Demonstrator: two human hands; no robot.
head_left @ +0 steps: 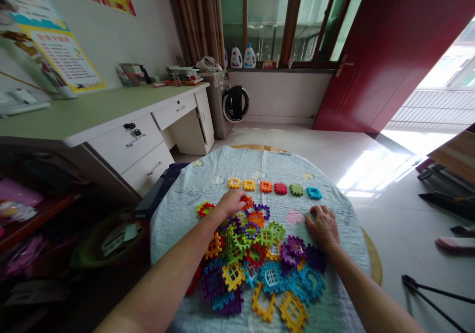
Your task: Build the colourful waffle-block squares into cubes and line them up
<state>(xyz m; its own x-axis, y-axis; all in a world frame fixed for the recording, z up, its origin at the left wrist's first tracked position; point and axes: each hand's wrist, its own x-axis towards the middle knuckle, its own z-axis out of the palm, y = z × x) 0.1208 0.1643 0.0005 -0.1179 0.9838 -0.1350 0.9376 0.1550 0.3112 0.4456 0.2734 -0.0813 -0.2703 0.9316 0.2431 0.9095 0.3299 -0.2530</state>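
My left hand (233, 203) is closed at the far side of a pile of plastic building tiles, its fingers pinching an orange building tile (246, 203). My right hand (322, 225) rests on the cloth to the right of the pile, fingers loosely bent and apart, with nothing visible in it. The pile (237, 246) mixes green, purple, blue, yellow, red and orange tiles, many with window-like centres. Beyond my hands lies a row of separate tiles, from a yellow tile (234, 183) at the left through a red tile (280, 188) to a blue tile (313, 193) at the right.
A pale blue cloth (208, 174) covers the round table. On the left stand a desk (111, 105) with drawers and a basin (107, 244). A washing machine (218, 105) with its door open, a red door (371, 51) and a black tripod leg (434, 288) are farther out.
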